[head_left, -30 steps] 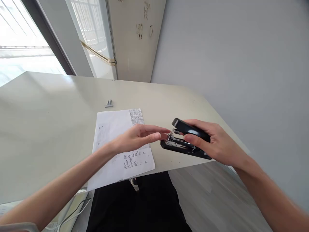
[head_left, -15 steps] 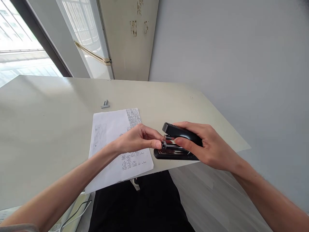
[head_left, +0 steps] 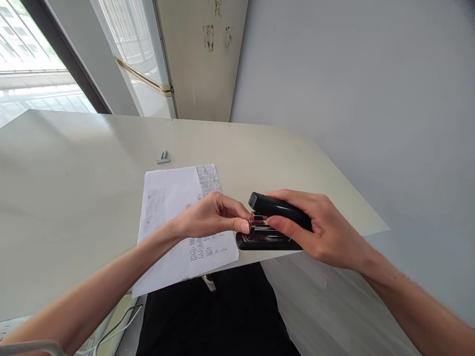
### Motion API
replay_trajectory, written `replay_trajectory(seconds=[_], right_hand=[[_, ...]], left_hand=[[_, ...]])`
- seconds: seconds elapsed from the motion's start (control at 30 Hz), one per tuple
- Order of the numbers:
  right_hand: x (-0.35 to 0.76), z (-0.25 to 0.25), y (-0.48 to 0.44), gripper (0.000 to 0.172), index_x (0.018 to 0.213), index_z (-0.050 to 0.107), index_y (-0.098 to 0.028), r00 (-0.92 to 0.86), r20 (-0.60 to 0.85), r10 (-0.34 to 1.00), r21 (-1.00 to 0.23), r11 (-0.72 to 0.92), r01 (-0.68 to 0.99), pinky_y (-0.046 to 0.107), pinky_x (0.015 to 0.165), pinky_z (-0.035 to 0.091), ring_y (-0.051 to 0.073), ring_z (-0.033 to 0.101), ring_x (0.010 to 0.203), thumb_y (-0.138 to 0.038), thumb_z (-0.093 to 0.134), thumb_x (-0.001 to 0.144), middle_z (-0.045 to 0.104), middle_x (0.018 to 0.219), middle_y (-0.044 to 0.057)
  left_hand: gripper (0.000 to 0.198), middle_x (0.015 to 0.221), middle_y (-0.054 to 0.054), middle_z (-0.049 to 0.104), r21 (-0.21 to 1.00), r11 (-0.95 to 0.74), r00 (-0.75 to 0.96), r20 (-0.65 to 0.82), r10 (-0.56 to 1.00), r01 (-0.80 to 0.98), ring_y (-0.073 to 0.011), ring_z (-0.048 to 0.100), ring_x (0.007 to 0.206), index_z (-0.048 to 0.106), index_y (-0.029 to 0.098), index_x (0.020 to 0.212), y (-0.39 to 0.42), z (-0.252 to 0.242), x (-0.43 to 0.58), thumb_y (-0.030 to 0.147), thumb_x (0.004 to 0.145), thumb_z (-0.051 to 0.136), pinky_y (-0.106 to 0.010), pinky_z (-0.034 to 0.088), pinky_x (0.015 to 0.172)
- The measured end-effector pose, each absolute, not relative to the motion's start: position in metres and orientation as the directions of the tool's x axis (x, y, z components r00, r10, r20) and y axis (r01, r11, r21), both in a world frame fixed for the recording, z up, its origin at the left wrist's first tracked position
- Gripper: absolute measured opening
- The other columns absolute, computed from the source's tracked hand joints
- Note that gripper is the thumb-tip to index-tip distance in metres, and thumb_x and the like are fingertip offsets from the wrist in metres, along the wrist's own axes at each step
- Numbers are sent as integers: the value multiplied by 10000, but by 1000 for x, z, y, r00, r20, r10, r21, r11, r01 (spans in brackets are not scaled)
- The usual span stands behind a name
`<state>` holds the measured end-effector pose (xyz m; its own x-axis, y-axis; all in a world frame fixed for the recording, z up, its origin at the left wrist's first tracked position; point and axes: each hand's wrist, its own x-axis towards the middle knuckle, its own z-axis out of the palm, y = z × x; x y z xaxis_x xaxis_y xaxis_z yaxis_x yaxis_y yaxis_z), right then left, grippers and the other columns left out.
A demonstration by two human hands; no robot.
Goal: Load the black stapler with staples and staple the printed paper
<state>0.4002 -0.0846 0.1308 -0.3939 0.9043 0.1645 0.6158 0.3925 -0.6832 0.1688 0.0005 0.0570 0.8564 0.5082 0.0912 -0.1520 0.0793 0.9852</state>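
A black stapler (head_left: 280, 204) rests near the front edge of the table, its top arm raised away from the metal staple channel. My right hand (head_left: 315, 225) is wrapped round its rear part, thumb along the near side and fingers over the top. At the stapler's front end, my left hand (head_left: 218, 217) pinches the tip of the channel between thumb and fingers. Whether a staple lies in that pinch is hidden. Under my left wrist lie printed paper sheets (head_left: 159, 232), just left of the stapler.
Two small strips of grey staples (head_left: 163, 158) lie on the white table (head_left: 92, 198) beyond the papers. A refrigerator (head_left: 202, 74) stands behind the table, with a grey wall (head_left: 334, 74) to the right. Cables (head_left: 118, 321) hang at lower left.
The view has shifted slightly. My left thumb and fingers have moved a little at the front of the staple channel. My right hand keeps its hold on the stapler.
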Motion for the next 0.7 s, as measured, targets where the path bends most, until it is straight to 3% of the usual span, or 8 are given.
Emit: replay_trajectory(seconds=[0.4,0.53,0.63,0.7], right_hand=[[396,127,-78,231,1188,731,-274,-426,170,889,-661,424,619,255,568,472,149,649,708,-420,646,1031,756,894,1],[394,123,-75,242,1199,721,-262,-437,219,872,-610,472,636,276,600,501,167,666,729,-416,658,1023,762,913,15],[396,117,-70,264,1251,691,-248,-469,257,845,-555,526,644,291,656,520,174,679,771,-372,672,1018,773,975,28],[400,111,-65,257,1254,681,-244,-491,263,830,-536,549,641,290,659,519,171,675,779,-351,673,1021,770,981,28]], left_hand=[[220,838,-62,805,996,8,846,67,528,-83,-135,708,722,862,202,883,4,56,153,421,881,847,-221,570,650],[314,966,-76,824,995,-94,832,71,550,-23,-186,753,863,854,225,1049,5,57,139,506,936,770,-270,602,747],[389,1153,-72,807,940,-292,726,78,684,174,-245,741,1090,797,272,1217,12,51,118,560,1013,632,-369,599,938],[393,1251,-65,773,784,-442,571,138,809,437,-283,682,1211,764,288,1240,23,40,101,564,1032,578,-461,534,1066]])
